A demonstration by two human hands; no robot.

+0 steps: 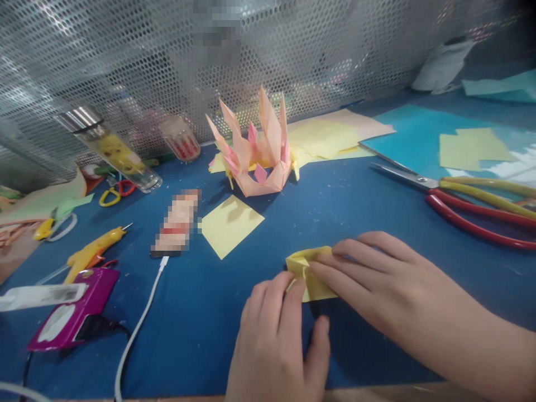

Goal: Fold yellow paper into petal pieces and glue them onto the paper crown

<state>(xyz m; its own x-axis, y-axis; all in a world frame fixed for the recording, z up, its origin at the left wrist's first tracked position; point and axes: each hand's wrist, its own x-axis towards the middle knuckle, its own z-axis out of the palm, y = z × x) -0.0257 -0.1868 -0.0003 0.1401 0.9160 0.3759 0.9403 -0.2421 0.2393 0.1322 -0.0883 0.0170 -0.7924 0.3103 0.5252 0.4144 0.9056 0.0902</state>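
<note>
A yellow sheet of folding paper [319,289], partly folded with a raised flap at its left end, lies on the blue table. My left hand [274,329] touches its near left edge with the fingertips, the fingers stretched forward and the thumb apart. Flat across the paper's right part lie the outstretched fingers of my right hand [377,273], which hide much of that side. Beyond my hands, a flat yellow paper square [231,228] rests on the table. Behind it stands a folded-paper crown [262,180] with tall peach points and pink pieces.
At right lie large scissors [427,181] with red and yellow handles. A phone [176,223] with a white cable [140,324], a yellow glue gun [94,248], a purple box [75,318] and a bottle [117,151] are at left. A perforated metal panel [146,67] closes the back.
</note>
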